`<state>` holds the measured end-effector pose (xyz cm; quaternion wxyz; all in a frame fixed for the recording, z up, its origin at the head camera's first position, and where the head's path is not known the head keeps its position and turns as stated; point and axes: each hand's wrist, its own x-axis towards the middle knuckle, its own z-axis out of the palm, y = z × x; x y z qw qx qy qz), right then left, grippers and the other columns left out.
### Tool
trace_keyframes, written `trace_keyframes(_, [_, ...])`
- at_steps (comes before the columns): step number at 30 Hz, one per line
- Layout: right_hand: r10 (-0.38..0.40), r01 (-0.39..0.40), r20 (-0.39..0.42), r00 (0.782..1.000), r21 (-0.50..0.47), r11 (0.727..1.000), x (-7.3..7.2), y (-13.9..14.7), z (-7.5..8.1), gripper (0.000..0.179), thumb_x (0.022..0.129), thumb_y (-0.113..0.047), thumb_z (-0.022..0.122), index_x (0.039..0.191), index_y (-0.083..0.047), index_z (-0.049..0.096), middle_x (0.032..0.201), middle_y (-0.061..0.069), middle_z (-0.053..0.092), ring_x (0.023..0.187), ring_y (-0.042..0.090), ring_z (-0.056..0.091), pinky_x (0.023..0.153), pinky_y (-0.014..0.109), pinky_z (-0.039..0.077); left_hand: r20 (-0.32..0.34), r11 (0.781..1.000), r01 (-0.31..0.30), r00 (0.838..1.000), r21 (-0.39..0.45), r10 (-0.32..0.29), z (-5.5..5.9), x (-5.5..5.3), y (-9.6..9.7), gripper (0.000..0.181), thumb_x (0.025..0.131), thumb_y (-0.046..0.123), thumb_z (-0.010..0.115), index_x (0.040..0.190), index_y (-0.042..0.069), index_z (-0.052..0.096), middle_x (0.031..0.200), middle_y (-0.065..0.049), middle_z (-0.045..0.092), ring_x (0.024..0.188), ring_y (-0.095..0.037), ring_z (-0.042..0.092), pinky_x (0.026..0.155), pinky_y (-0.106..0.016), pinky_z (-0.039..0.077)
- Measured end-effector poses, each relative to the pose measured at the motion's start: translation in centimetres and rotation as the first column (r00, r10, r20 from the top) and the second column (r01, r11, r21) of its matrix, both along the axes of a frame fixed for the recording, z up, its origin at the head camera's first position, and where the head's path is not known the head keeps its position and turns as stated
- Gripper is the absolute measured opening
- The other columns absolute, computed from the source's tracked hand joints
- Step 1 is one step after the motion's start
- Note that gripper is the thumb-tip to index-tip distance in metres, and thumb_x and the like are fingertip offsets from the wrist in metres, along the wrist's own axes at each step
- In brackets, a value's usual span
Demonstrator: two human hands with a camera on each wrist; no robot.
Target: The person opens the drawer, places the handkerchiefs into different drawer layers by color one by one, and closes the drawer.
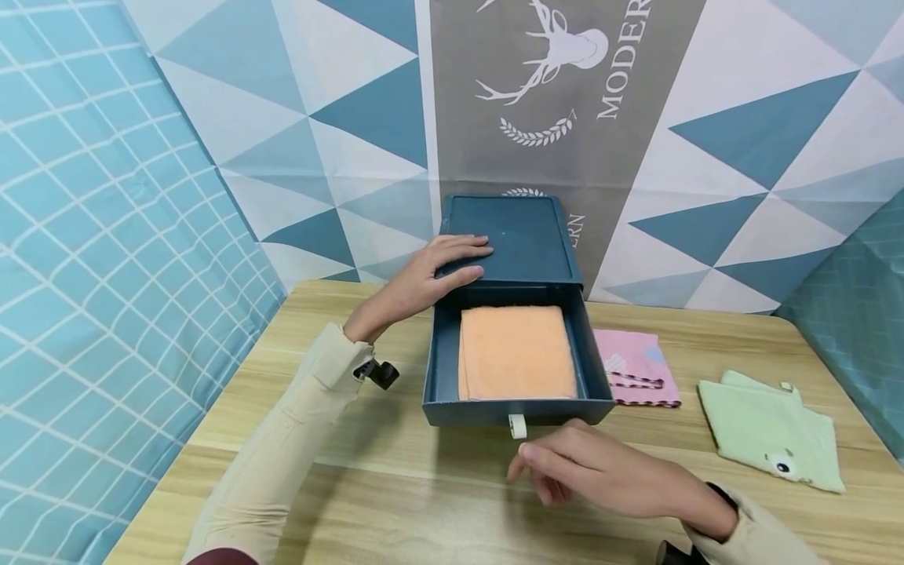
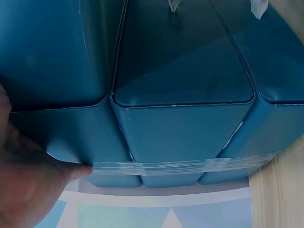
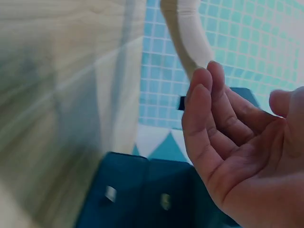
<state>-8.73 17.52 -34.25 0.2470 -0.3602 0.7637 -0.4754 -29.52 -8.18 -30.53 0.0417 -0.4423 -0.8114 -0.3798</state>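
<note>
A dark blue drawer box [image 1: 504,235] stands at the back of the table with its top drawer [image 1: 445,369] pulled out. Inside the drawer lies a folded orange towel [image 1: 517,351]. My left hand [image 1: 441,271] rests on the top left edge of the box, fingers spread over the lid; the left wrist view shows the box's several stacked drawers [image 2: 183,57] beside that hand. Just in front of the drawer's white pull tab [image 1: 518,426], my right hand [image 1: 593,471] hangs with loosely bent fingers and nothing in it. The right wrist view shows its palm and a gap between thumb and fingers.
A folded pink towel [image 1: 639,357] lies right of the drawer, partly hidden by it. Farther right is a folded green towel [image 1: 770,428] with an eye design. Clear tape [image 2: 180,166] runs across the box side. A patterned wall [image 1: 367,149] rises right behind the box.
</note>
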Motion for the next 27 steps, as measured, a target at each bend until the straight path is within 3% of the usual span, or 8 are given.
trace_keyframes(8, [-0.033, 0.043, 0.102, 0.994, -0.091, 0.995, -0.5, -1.4, -1.7, 0.045, 0.112, -0.02, 0.025, 0.12, -0.011, 0.068, 0.075, 0.003, 0.068, 0.061, 0.008, 0.062, 0.06, 0.033, 0.057, -0.001, 1.0, -0.002, 1.0, 0.002, 0.002, 0.5, 0.0, 0.3, 0.048, 0.103, 0.043, 0.052, 0.145, 0.021, 0.054, 0.155, 0.006, 0.041, 0.143, -0.009, 0.03, 0.116, -0.046, 0.028])
trace_keyframes(13, [-0.128, 0.154, 0.177, 0.976, -0.14, 0.978, -0.2, -2.5, -2.2, 0.049, 0.112, -0.027, 0.027, 0.116, -0.006, 0.07, 0.068, 0.011, 0.066, 0.057, 0.013, 0.062, 0.055, 0.034, 0.056, -0.005, 1.0, 0.005, 1.0, -0.007, -0.005, 0.3, 0.2, 0.0, 0.048, 0.103, 0.042, 0.053, 0.146, 0.02, 0.053, 0.156, 0.004, 0.041, 0.144, -0.01, 0.029, 0.116, -0.045, 0.027])
trace_keyframes(18, [-0.259, 0.273, 0.125, 0.958, -0.114, 0.955, 0.2, -3.6, -2.6, 0.051, 0.111, -0.033, 0.03, 0.103, -0.01, 0.075, 0.062, 0.006, 0.064, 0.055, 0.009, 0.058, 0.054, 0.03, 0.054, 0.004, 1.0, 0.0, 1.0, -0.012, 0.0, 0.3, 0.1, -0.4, 0.051, 0.102, 0.048, 0.053, 0.146, 0.022, 0.054, 0.156, 0.006, 0.04, 0.144, -0.009, 0.028, 0.116, -0.046, 0.027])
trace_keyframes(22, [-0.271, 0.285, 0.104, 0.957, -0.159, 0.945, 0.3, -3.8, -2.6, 0.047, 0.112, -0.03, 0.029, 0.113, -0.012, 0.073, 0.064, 0.007, 0.063, 0.055, 0.013, 0.058, 0.055, 0.031, 0.054, 0.038, 0.999, 0.008, 0.999, -0.044, -0.007, 0.6, 0.1, -0.5, 0.051, 0.102, 0.049, 0.052, 0.146, 0.024, 0.053, 0.157, 0.008, 0.039, 0.145, -0.006, 0.026, 0.117, -0.045, 0.027])
trace_keyframes(27, [-0.268, 0.278, 0.078, 0.96, -0.197, 0.94, 0.2, -4.0, -2.6, 0.047, 0.112, -0.026, 0.028, 0.115, -0.011, 0.072, 0.068, 0.009, 0.063, 0.056, 0.017, 0.058, 0.055, 0.032, 0.054, 0.086, 0.997, 0.022, 0.996, -0.073, -0.016, 1.0, 0.2, -0.6, 0.05, 0.102, 0.047, 0.052, 0.147, 0.026, 0.051, 0.158, 0.01, 0.036, 0.146, -0.005, 0.022, 0.117, -0.045, 0.025])
